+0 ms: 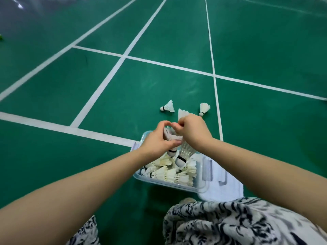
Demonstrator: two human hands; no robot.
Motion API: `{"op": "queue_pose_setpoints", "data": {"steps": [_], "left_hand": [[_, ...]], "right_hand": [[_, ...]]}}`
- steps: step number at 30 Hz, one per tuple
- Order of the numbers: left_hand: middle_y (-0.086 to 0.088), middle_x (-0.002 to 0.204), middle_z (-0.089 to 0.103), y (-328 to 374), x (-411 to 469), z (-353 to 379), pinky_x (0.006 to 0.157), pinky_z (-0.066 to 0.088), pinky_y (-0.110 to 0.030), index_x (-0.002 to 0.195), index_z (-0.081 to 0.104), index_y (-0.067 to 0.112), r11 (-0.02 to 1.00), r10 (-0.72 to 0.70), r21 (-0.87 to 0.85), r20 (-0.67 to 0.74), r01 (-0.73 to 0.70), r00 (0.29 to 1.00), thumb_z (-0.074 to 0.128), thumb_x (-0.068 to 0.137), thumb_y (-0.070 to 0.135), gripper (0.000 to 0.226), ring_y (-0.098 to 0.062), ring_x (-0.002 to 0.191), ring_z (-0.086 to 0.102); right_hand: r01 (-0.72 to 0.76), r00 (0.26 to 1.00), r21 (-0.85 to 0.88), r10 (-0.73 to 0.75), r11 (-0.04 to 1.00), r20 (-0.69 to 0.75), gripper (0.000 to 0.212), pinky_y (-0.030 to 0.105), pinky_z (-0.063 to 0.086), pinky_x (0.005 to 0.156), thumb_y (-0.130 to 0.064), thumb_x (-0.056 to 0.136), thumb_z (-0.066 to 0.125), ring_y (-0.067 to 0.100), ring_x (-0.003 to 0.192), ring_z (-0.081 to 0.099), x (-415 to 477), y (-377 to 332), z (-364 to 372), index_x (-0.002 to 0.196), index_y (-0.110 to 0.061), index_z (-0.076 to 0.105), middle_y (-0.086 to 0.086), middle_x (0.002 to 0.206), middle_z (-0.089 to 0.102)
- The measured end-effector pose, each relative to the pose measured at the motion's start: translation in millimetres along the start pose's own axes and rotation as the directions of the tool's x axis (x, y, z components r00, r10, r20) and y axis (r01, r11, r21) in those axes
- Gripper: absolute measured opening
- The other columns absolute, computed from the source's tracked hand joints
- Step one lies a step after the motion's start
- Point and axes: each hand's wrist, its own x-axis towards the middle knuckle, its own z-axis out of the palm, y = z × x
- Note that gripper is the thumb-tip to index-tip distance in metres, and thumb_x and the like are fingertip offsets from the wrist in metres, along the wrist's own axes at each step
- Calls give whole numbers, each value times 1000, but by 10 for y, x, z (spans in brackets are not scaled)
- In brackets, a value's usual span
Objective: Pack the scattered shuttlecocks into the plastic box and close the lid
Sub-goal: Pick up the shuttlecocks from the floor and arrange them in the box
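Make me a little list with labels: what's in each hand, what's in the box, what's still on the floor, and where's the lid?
left hand: grips a shuttlecock above the box
right hand: grips shuttlecocks, one cork tip pointing down
box: open, with a pile of shuttlecocks inside
floor: green court with white lines; two loose shuttlecocks lie beyond the box
lid: off, lying on the floor by the box's right side
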Motion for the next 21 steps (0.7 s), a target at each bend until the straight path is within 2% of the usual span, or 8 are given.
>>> {"op": "queue_pose_setpoints", "data": {"steps": [4,7,9,12,14,17,19,21], "left_hand": [[3,61,45,-101,42,69,49,35,-16,119,42,19,998,11,-55,-40,-13,999,71,78,28,51,-8,54,43],[3,60,43,-133,90,111,46,33,-12,117,42,17,998,46,-45,-60,-49,997,70,79,24,48,-2,48,41],[2,61,44,-148,105,145,43,35,-8,118,41,18,997,62,-31,-51,-64,997,71,79,17,49,3,44,47],[0,72,59,-280,149,257,50,46,-11,120,39,24,996,55,76,24,-56,998,74,75,18,57,5,52,57],[-3,88,63,-429,167,379,65,52,-25,119,38,24,981,29,188,101,-47,994,75,73,26,60,-10,66,63],[4,94,50,-546,131,634,69,36,-24,119,37,20,939,14,327,278,-108,961,73,73,33,60,-17,79,53],[3,94,46,-537,128,797,69,32,-22,118,37,15,935,37,319,345,-154,938,73,74,30,58,-17,82,48],[2,93,46,-524,166,905,66,30,-19,118,38,12,944,58,288,331,-159,942,73,74,27,58,-14,80,46]], "right_hand": [[-9,1000,127,7,992,16,42,33,31,53,-36,90,55,21,53,41,1,73,63,55,-11,55,6,50,48],[-39,996,240,57,970,-68,40,33,43,63,-37,89,54,20,58,52,60,229,56,70,-5,69,10,67,68],[-57,987,267,94,962,-129,41,34,46,67,-37,89,55,25,64,59,100,387,47,71,-3,69,12,71,70],[-54,982,243,96,968,-164,43,37,46,68,-37,89,54,31,69,58,150,610,115,70,-1,67,17,70,67],[-14,986,173,43,985,-164,44,36,38,63,-36,91,52,29,66,49,176,667,229,65,-2,61,16,67,62],[78,985,58,-68,995,-156,38,30,24,60,-37,91,50,26,69,45,212,661,368,63,-13,57,6,70,45],[146,980,20,-142,989,-137,37,30,30,61,-36,92,50,30,73,51,238,672,448,70,-9,62,4,77,41],[192,975,28,-187,981,-118,38,32,38,63,-37,93,49,32,78,56,248,692,517,71,-9,62,3,76,40]]}}
